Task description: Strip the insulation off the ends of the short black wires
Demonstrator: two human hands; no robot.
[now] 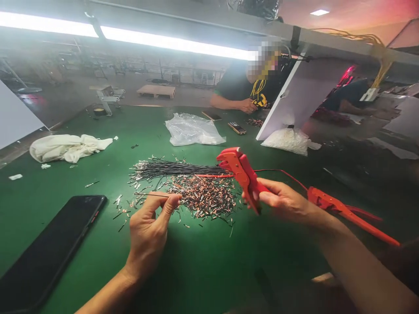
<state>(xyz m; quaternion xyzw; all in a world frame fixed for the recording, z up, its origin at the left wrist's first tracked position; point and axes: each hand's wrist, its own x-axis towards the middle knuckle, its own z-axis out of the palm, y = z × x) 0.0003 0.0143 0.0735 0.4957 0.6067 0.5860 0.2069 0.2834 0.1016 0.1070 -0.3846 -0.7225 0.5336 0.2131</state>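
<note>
Between thumb and forefinger, my left hand (150,229) pinches a thin dark wire (156,195) that lies roughly level. My right hand (283,199) is wrapped around the handles of a red wire stripper (244,172), its head raised and pointing up and left. Apart from the wire, the tool's jaws are over the right end of a bundle of black wires (176,168). Just below that bundle lies a heap of copper-coloured and dark wire scraps (209,196). A second red hand tool (347,211) rests on the table beyond my right forearm.
A black phone (55,248) lies at the left on the green table (203,270). Farther back are a white cloth (65,147), a clear plastic bag (194,129) and a filled white bag (284,140) beside an upright panel (294,91). Across the table a person (234,85) holds a yellow tool.
</note>
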